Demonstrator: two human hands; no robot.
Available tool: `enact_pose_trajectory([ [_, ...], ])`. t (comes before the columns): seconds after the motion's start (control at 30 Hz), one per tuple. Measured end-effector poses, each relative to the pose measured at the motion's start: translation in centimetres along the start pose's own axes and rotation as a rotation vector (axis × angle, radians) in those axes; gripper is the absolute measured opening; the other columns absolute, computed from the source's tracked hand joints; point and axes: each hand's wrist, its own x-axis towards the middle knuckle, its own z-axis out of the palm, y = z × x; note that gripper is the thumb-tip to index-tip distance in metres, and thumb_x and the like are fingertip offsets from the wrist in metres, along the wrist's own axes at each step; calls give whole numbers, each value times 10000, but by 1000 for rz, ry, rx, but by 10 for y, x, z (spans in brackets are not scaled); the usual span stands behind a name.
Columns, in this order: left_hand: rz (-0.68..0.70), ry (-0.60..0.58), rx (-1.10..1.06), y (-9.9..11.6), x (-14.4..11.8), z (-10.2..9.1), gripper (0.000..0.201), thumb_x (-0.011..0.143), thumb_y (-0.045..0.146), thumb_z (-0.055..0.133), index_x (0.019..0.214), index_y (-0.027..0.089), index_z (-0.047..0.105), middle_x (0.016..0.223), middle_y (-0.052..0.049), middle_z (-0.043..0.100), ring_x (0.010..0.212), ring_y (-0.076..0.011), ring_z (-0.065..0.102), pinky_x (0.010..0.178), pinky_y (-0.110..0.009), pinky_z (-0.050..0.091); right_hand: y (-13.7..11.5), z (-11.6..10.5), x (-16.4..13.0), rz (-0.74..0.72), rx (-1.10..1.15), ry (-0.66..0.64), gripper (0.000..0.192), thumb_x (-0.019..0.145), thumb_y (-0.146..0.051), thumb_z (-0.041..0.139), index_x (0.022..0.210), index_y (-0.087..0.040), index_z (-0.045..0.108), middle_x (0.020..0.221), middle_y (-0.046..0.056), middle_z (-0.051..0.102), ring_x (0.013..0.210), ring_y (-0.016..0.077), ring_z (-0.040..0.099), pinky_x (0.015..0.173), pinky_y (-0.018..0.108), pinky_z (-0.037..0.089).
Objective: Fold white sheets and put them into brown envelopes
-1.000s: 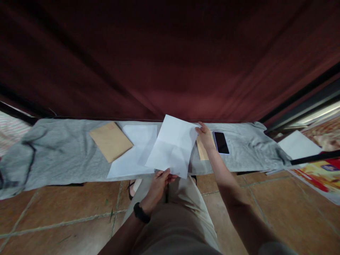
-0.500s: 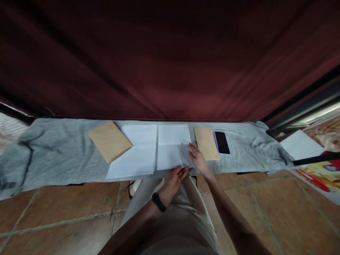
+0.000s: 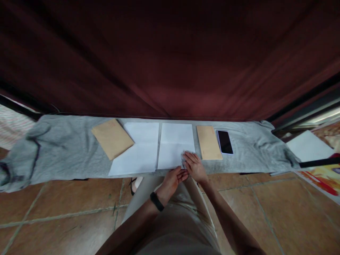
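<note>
A creased white sheet of paper [image 3: 175,134] lies on the grey cloth in front of me. My right hand [image 3: 195,167] rests on its near right corner, palm down with fingers stretched out. Beside it, at the sheet's near edge, my left hand [image 3: 172,180] is turned partly palm up. Its fingers point right and curve loosely, nothing visibly held in them. Left of this sheet lies another white sheet [image 3: 143,152], its upper left part covered by a tan envelope [image 3: 113,139]. A second tan envelope [image 3: 209,142] lies just right of my right hand.
Grey cloth [image 3: 66,148] covers the narrow bench. A phone [image 3: 225,142] lies right of the second envelope. Dark red fabric [image 3: 170,71] hangs behind the bench. At far right are a white sheet-like item [image 3: 309,146] and a colourful printed sheet [image 3: 322,177]. The floor [image 3: 79,209] is tiled.
My right hand has moved down and slightly left, from the sheet's right edge onto its near corner, and now lies flatter. My left hand has stayed by the near edge. The view has shifted slightly.
</note>
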Motion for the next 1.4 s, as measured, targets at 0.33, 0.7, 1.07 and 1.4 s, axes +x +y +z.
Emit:
enact_pose_trajectory([
  [0.33, -36, -139, 290, -7, -17, -15, 282, 937, 364, 609, 946, 97, 700, 966, -160, 760, 860, -221, 748, 882, -377, 599, 7, 1, -7, -21, -76, -32, 444, 1030, -239, 444, 1463, -209, 540, 1549, 106, 505, 1454, 250, 442, 1228, 506, 312],
  [0.7, 1164, 38, 1729, 29, 30, -8, 536, 1049, 398, 389, 1518, 141, 425, 1625, -150, 384, 1546, -291, 266, 1244, -541, 296, -13, 11, -2, -70, -139, -1, 569, 954, -145, 464, 1523, -141, 462, 1571, 135, 470, 1472, 272, 405, 1237, 511, 284],
  [1.07, 1115, 238, 2082, 51, 66, -19, 607, 1033, 472, 388, 1546, 149, 412, 1642, -127, 350, 1554, -300, 237, 1254, -534, 229, -24, 12, 1, -46, -227, -33, 448, 1040, -315, 478, 1468, -196, 535, 1549, 100, 507, 1445, 257, 445, 1234, 490, 286],
  [1.4, 1056, 405, 2075, 51, 52, -30, 684, 1032, 455, 371, 1559, 20, 338, 1636, -227, 300, 1557, -324, 215, 1255, -543, 212, -3, 0, -21, -41, -242, -31, 487, 1057, -309, 425, 1534, -215, 448, 1590, 94, 451, 1473, 250, 414, 1248, 498, 271],
])
